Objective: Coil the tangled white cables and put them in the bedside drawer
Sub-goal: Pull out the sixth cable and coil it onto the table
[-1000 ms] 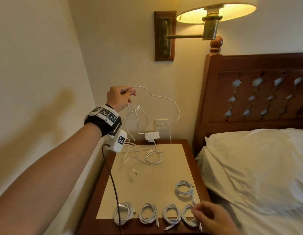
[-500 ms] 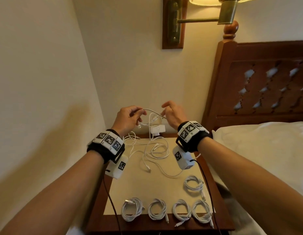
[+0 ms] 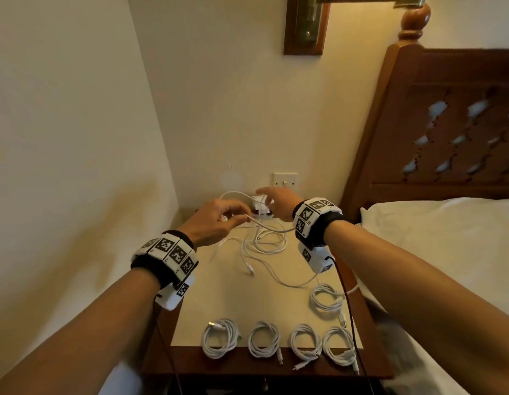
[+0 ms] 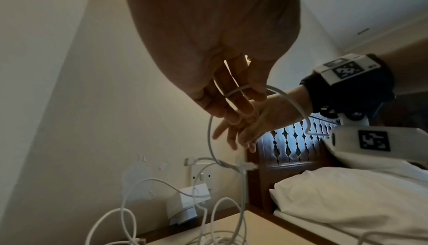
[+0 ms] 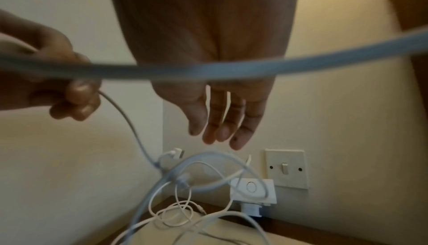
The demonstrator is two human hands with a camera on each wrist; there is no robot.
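A tangle of white cables (image 3: 264, 243) lies at the back of the bedside table (image 3: 233, 286). My left hand (image 3: 239, 219) pinches one strand of white cable (image 4: 234, 91) just above the tangle; its curled fingers (image 5: 78, 91) show in the right wrist view. That strand runs right, passing under my right wrist as a blurred band (image 5: 208, 71). My right hand (image 3: 264, 195) hovers above the tangle with straight fingers (image 5: 222, 129), holding nothing. Several coiled white cables (image 3: 263, 339) lie in a row along the front edge, one more (image 3: 327, 300) behind them on the right.
A white charger block (image 3: 260, 203) sits against the wall under a wall switch (image 3: 285, 179). The bed and pillow (image 3: 447, 252) border the table on the right, a wall on the left. The wooden headboard (image 3: 447, 124) rises at the right.
Both hands have come down from chest height to just above the tangle. My right hand has let go of the strand and stretched toward the charger. The left hand still pinches the cable.
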